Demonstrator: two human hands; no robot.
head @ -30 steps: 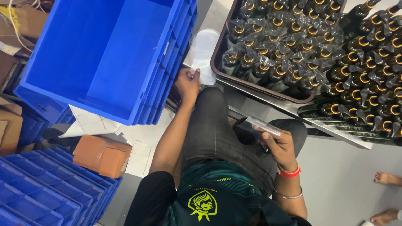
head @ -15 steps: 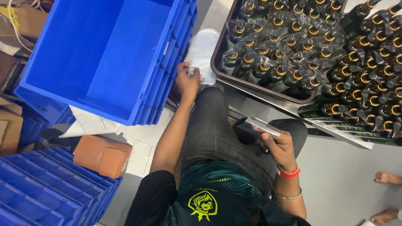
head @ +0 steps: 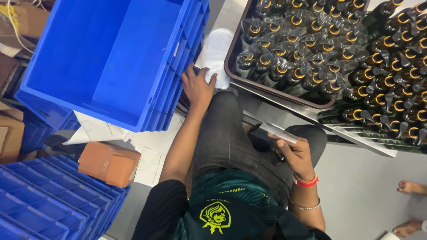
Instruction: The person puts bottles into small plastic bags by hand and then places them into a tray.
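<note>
While left hand (head: 197,86) reaches onto white bags (head: 215,55), right hand (head: 297,153) — raised, gripping bottle (head: 272,132)

blue crate (head: 111,58), gold-banded dark bottles (head: 364,75), orange box (head: 106,162).

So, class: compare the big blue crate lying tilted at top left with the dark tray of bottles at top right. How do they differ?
The blue crate is bright blue; the tray is dark brown. The blue crate holds nothing visible, while the tray is packed with dark bottles in clear wrap. The crate has tall walls; the tray has a low rim. Both are rectangular, and the left hand reaches between them.
</note>
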